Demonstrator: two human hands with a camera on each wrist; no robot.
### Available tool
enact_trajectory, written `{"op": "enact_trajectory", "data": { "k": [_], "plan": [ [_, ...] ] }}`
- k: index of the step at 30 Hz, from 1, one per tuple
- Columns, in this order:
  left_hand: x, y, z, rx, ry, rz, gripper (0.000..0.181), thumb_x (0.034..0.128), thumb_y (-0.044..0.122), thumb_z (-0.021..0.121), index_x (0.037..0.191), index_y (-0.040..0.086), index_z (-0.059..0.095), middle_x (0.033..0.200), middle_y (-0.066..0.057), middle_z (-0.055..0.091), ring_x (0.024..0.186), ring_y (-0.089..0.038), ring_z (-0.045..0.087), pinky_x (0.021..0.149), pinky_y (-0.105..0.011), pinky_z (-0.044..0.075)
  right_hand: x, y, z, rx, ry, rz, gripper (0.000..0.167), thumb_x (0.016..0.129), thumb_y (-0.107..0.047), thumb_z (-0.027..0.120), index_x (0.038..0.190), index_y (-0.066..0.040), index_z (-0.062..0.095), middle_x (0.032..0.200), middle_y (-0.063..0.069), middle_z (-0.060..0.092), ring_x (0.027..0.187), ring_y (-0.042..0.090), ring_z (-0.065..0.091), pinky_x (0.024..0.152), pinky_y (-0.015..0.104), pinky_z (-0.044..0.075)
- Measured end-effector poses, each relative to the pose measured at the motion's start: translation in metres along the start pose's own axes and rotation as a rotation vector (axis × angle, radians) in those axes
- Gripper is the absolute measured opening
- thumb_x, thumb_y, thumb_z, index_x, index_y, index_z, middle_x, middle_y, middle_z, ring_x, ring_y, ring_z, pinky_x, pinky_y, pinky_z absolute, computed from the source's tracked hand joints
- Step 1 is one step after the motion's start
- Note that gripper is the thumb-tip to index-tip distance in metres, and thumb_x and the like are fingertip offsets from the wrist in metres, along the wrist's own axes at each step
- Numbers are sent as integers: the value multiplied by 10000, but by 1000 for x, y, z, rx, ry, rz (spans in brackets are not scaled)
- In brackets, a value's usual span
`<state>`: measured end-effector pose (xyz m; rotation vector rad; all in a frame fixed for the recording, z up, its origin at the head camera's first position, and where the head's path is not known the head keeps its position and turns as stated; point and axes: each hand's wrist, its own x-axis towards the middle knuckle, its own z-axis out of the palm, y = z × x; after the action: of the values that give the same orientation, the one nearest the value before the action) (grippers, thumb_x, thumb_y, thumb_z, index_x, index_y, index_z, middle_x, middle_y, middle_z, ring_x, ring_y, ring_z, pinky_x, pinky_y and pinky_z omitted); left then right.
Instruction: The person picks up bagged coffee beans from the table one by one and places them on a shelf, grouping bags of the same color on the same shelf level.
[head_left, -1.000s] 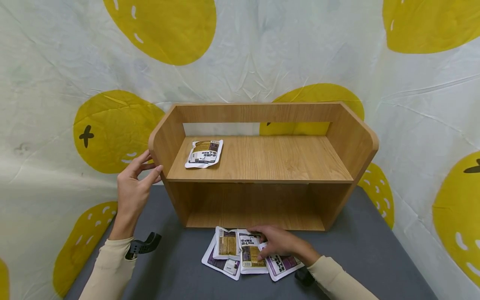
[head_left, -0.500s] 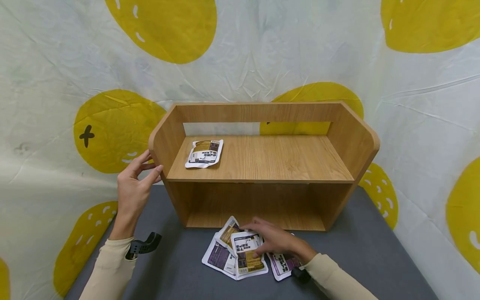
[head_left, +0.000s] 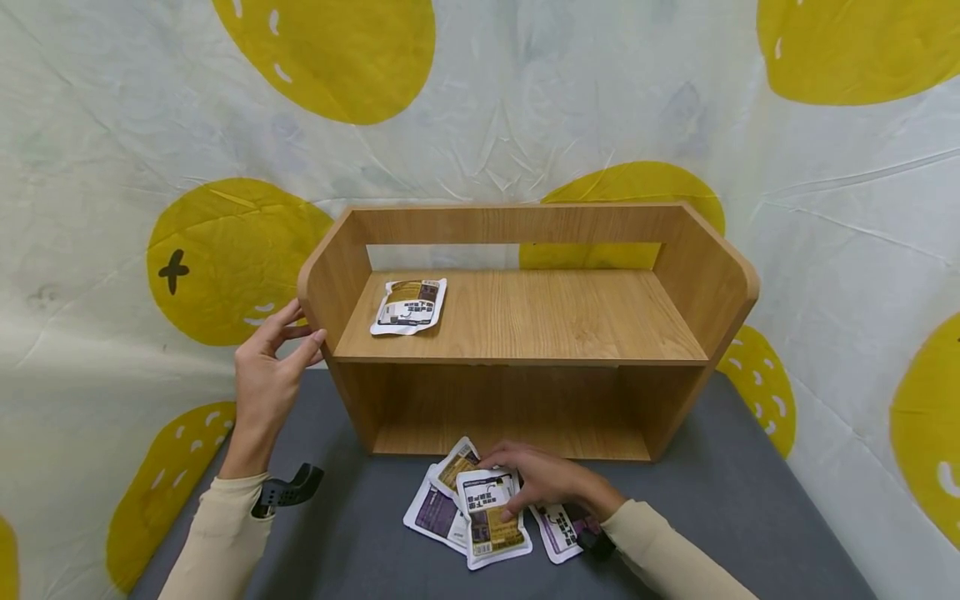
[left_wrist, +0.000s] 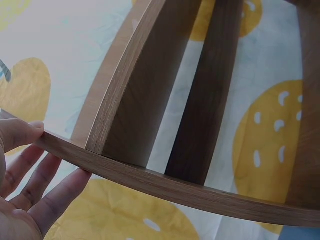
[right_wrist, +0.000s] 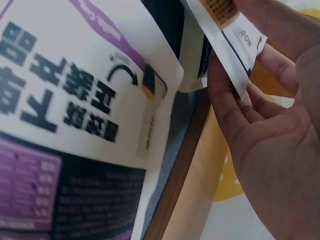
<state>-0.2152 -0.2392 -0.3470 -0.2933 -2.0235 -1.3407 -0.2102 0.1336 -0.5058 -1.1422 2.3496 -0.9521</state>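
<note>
My left hand (head_left: 266,379) pinches the left side panel of a two-tier wooden shelf (head_left: 540,321); the left wrist view has the thumb and fingers (left_wrist: 60,197) on either side of its edge. My right hand (head_left: 551,479) holds a white pouch with a brown label (head_left: 495,529) by its right side. In the right wrist view, the thumb lies over this pouch (right_wrist: 239,37) and the fingers behind it. Partly under it are another brown-labelled pouch (head_left: 454,468) and a purple-labelled pouch (head_left: 433,510). To the right lies a second purple-labelled pouch (head_left: 557,533), partly hidden by my right wrist.
One brown-labelled pouch (head_left: 408,308) lies on the left part of the upper shelf. The shelf stands on a dark grey tabletop (head_left: 352,533), just behind the pouches. A white curtain with yellow printed shapes (head_left: 480,100) hangs behind.
My right hand has shifted slightly left, sliding the held pouch left and toward me over its neighbours. The brown-labelled pouch beside it has turned askew. My left hand stays put.
</note>
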Motion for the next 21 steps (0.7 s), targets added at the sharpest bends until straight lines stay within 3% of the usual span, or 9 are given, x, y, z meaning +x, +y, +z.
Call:
{"op": "enact_trajectory", "data": {
  "k": [8,15,21],
  "plan": [
    [1,0,0,3,4,5,598,899,-2,747,1421,253,606,1317,-119,646,987,-42,672,695,-224,623,-1,-1,2,73,-11,16,775,761,-244,907,1451,-151,566,1365,7,547,1241,143,516,1065,323,464],
    [0,1,0,-1,0,-6,607,900,-4,745,1422,272,602,1316,-112,647,985,-50,672,690,-215,620,-4,-4,-4,207,-73,-13,734,833,-152,839,1496,-152,524,1036,-36,691,783,16,615,690,202,550],
    [1,2,0,0,-3,-7,609,901,-1,746,1424,273,599,1320,-112,646,988,-48,672,691,-205,619,-11,-6,-11,284,-83,-38,754,867,-84,789,1542,-120,455,1306,74,649,943,83,628,848,217,534]
  ]
}}
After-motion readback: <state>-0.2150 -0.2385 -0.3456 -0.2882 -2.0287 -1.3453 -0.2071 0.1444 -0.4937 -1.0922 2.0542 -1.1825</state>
